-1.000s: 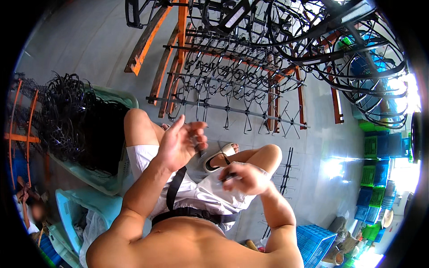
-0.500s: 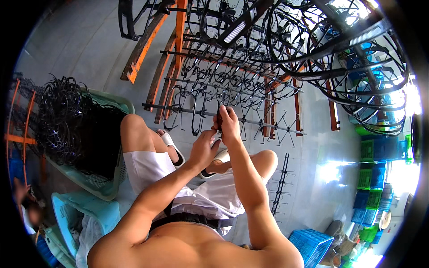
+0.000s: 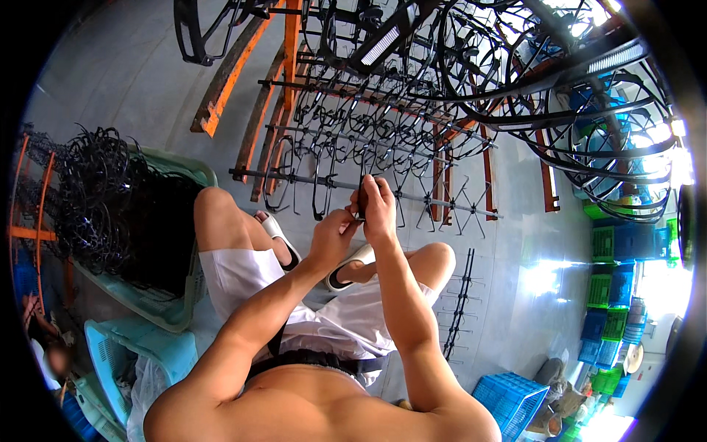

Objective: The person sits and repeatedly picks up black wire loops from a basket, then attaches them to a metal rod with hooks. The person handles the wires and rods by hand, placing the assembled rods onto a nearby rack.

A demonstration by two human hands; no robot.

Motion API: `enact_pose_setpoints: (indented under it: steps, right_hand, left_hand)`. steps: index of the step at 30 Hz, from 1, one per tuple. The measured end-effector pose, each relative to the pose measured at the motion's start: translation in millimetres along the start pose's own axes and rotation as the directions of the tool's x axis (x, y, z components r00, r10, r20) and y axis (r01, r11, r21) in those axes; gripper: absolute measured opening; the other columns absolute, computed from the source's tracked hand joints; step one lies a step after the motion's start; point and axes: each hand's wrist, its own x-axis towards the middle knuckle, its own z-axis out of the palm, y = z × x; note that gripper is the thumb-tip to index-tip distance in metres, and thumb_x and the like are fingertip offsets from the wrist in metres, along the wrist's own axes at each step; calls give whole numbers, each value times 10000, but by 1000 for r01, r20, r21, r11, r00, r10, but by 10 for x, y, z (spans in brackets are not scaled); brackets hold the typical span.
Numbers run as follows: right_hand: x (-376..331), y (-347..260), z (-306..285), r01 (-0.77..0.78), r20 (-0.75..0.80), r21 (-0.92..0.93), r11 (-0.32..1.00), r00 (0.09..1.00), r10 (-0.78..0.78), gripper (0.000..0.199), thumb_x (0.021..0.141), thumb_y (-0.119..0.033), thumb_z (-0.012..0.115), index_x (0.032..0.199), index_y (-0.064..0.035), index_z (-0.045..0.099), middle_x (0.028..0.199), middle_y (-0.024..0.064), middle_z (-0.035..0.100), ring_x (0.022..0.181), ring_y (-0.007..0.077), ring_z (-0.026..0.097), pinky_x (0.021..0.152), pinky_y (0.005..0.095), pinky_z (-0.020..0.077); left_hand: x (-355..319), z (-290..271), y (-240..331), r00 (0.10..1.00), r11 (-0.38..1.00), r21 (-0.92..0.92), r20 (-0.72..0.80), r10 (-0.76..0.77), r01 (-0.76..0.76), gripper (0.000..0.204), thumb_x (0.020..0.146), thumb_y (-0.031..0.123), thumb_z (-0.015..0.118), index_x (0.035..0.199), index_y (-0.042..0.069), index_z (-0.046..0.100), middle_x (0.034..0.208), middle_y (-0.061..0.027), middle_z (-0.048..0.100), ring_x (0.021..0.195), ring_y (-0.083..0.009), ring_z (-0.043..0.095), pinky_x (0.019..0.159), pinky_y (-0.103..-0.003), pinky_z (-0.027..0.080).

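Note:
My right hand (image 3: pixel 379 211) is closed round a small dark piece (image 3: pixel 361 200), held upright just in front of the nearest hooked bar; its kind is hard to make out. Beside it, my left hand (image 3: pixel 331 234) has thumb and fingertips pinched together, close against the lower end of that piece. What the pinch holds, if anything, is too small to tell. Behind both hands runs the black hooked bar (image 3: pixel 305 180), with thin wire hooks branching off it. A black loop-shaped part (image 3: pixel 319 188) hangs on its left half.
Farther bars full of black parts fill the rack with orange posts (image 3: pixel 292 44). Large black loops (image 3: pixel 508 121) hang at upper right. At left, a pale green crate (image 3: pixel 173 313) holds black strips (image 3: pixel 96 191). A spare hooked bar (image 3: pixel 460 302) lies on the floor near a blue basket (image 3: pixel 508 401).
My left thumb and fingers have closed into a pinch near the right hand's piece. My right hand keeps its grip in nearly the same place. The view has shifted slightly.

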Motion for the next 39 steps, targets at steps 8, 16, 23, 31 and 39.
enact_pose_setpoints:
  steps: [8,16,23,31,39]
  right_hand:
    - [38,-61,-195,-103,50,102,989,994,99,140,874,-131,524,810,-11,555,771,57,561,707,190,599,645,254,449]
    - [98,-40,-243,-114,83,13,993,990,113,151,870,-130,524,830,10,565,802,87,575,757,216,628,676,281,487]
    - [9,-52,-196,73,82,-209,975,995,-57,108,920,-157,527,919,-49,538,808,80,611,699,183,614,630,290,491]
    - [43,-168,-170,-6,-9,-326,945,1000,3,198,922,-251,533,934,-55,564,783,74,607,660,171,599,588,301,497]
    - [97,-95,-308,29,35,-375,927,999,-17,226,874,-199,533,824,9,607,765,75,619,680,159,589,674,278,487]
  left_hand:
    - [-23,194,-156,995,997,-58,-80,52,-56,269,868,176,620,1078,9,599,942,-156,658,849,-328,643,719,-367,513]
    - [-15,179,-75,996,1000,24,-91,20,-17,178,892,160,575,922,-9,624,854,-172,664,797,-313,660,669,-363,502]
    - [-18,236,201,974,960,-212,-89,-206,184,211,911,201,540,977,6,588,861,-187,646,827,-347,640,686,-403,497]
    - [-1,245,-184,994,993,32,31,109,-110,317,806,185,643,1067,25,561,954,-182,594,833,-347,592,729,-427,482]
    - [102,99,-145,990,996,78,140,32,-43,250,780,277,698,858,45,649,807,-136,657,752,-320,631,652,-395,491]
